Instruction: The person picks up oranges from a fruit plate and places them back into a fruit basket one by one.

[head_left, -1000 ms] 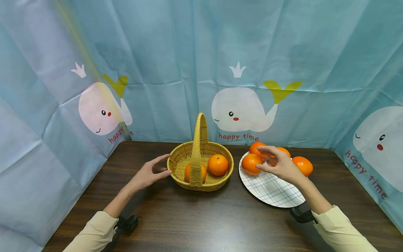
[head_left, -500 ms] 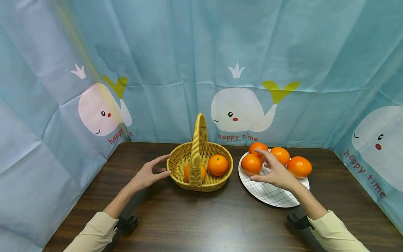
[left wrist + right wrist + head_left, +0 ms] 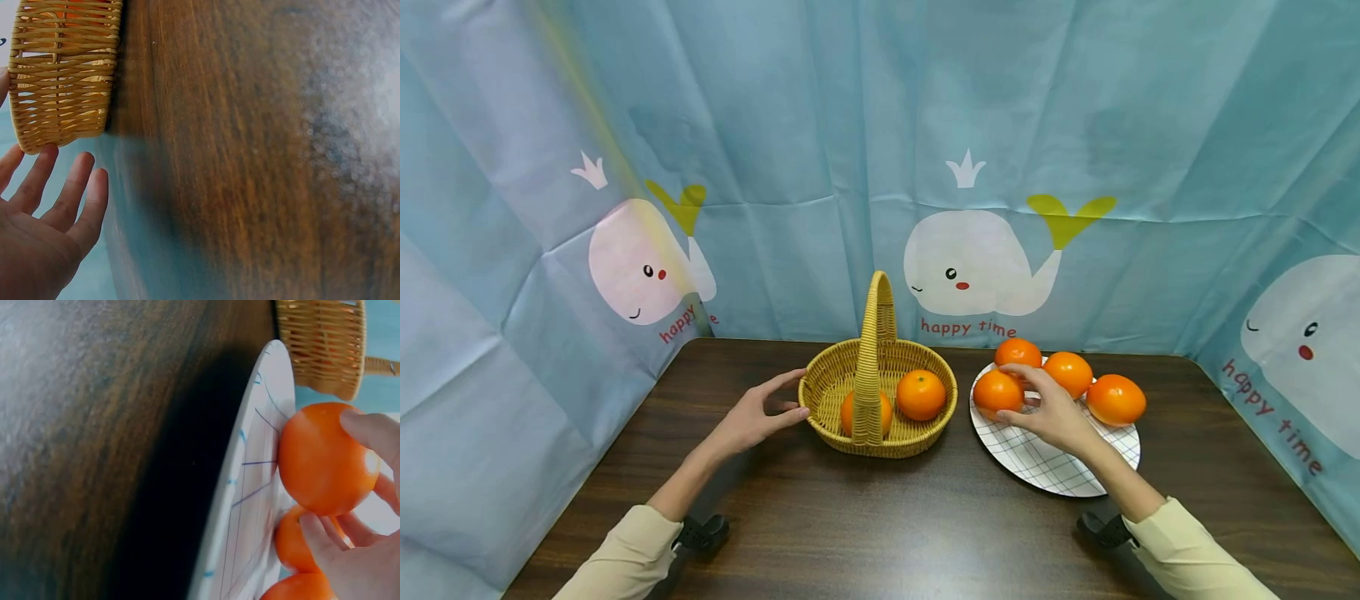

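Observation:
A yellow wicker basket with a tall handle stands mid-table, with two oranges, one on the right and one partly behind the handle. My left hand is at the basket's left end, fingertips touching its wall; the left wrist view shows the fingers extended against the weave. On the right, my right hand curls its thumb and fingers around the nearest orange at the left side of a white checked plate. In the right wrist view this orange overlaps the plate's surface.
Behind the held fruit are more oranges, at the back, beside it and at the plate's right edge. A blue whale-print curtain hangs around the dark wooden table.
My right hand lowers from above the plate, shifts left and closes its fingers around the nearest orange. My left hand and the basket stay in place.

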A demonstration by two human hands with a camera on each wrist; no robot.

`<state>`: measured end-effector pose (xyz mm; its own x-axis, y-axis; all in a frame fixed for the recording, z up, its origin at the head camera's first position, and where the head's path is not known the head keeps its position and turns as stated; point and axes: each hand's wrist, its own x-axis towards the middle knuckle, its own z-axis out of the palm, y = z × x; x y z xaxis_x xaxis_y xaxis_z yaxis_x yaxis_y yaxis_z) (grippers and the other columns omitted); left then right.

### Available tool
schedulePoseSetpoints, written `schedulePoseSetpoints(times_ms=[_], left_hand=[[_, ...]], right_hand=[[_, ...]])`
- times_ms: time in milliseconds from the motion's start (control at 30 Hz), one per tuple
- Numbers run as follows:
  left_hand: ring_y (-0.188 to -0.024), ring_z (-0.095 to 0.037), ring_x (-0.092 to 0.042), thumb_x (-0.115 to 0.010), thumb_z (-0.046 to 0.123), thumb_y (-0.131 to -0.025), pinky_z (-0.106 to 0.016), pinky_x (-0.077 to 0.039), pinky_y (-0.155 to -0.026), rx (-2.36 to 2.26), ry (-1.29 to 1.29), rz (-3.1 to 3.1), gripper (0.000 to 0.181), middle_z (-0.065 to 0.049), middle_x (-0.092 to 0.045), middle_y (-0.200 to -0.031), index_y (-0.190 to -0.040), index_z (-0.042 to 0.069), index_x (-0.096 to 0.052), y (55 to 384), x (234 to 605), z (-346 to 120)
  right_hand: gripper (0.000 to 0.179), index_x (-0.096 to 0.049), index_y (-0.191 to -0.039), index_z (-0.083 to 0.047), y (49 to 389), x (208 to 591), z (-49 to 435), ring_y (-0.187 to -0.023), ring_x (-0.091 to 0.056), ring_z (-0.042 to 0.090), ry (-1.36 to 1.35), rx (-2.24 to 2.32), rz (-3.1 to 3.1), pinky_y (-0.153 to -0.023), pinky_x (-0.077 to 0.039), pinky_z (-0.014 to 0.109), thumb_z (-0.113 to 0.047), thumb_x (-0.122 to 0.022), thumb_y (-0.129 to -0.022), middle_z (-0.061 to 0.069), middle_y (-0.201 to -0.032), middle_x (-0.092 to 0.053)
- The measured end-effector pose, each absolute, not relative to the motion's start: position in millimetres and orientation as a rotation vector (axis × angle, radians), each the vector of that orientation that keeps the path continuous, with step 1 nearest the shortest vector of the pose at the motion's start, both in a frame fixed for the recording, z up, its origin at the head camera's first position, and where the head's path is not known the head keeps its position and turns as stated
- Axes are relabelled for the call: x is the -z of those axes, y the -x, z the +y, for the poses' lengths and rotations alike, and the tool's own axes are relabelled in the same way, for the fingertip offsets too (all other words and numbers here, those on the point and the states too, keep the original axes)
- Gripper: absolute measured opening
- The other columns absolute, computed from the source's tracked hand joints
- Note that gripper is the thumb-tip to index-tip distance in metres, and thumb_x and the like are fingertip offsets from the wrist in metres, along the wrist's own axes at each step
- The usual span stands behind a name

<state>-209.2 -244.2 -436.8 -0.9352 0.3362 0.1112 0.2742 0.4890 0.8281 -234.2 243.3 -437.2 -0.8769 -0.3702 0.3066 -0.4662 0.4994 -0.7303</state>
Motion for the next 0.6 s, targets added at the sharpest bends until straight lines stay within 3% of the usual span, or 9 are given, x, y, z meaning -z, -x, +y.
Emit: schedulePoseSetpoints(times_ms=[233, 600], left_hand=[[-0.115, -0.039, -0.064, -0.073, 0.022, -0.097, -0.047, -0.056, -0.088, -1.463, -0.548, 2.653, 0.07, -0.024, -0.043, -0.152, -0.156, 0.005, -0.04, 210.8, 438.1, -244.6], [-0.114, -0.038, -0.064, -0.074, 0.026, -0.096, -0.047, -0.056, -0.088, -1.46, -0.539, 2.66, 0.069, -0.023, -0.047, -0.148, -0.155, 0.008, -0.042, 210.4, 439.4, -244.7]], right_hand=[[0.064, -0.058, -0.137, -0.005, 235.2, 437.2, 241.9, -0.115, -0.057, 0.037, -0.724, -1.298, -2.615, -0.09, -0.054, 0.053, -0.004, -0.087, -0.08, 0.018, -0.131, -0.056], [0.063, -0.059, -0.136, -0.006, 233.7, 437.6, 242.9, -0.117, -0.057, 0.038, -0.73, -1.306, -2.616, -0.09, -0.053, 0.054, -0.006, -0.088, -0.08, 0.017, -0.132, -0.057]])
